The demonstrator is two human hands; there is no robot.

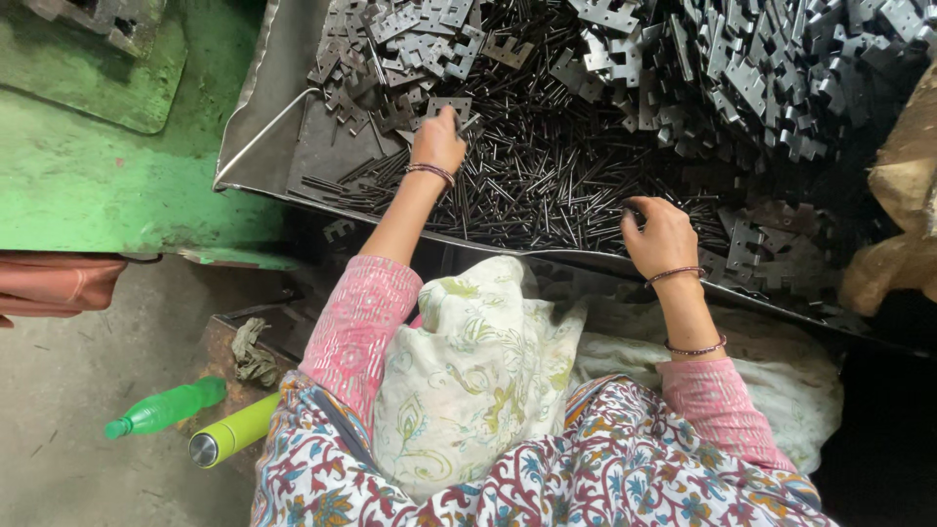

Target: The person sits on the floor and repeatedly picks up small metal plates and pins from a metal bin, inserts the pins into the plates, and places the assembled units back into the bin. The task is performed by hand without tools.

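A big metal tray (256,146) holds a heap of thin dark metal pins (547,185) and, further back, a pile of flat notched metal plates (742,78). My left hand (439,140) reaches into the pins near the plates, fingers pinched on a plate (451,103) and some pins. My right hand (662,236) rests on the pins near the tray's front edge, fingers curled around a few of them. Both wrists wear bangles. A floral cloth bundle (468,371) lies in my lap.
A green machine surface (98,166) stands to the left. On the concrete floor at lower left lie a green plastic bottle (166,408), a lime flask (232,430) and a rag (252,353). A brown sack (903,215) leans at the right. White cloth (781,381) pads the tray's edge.
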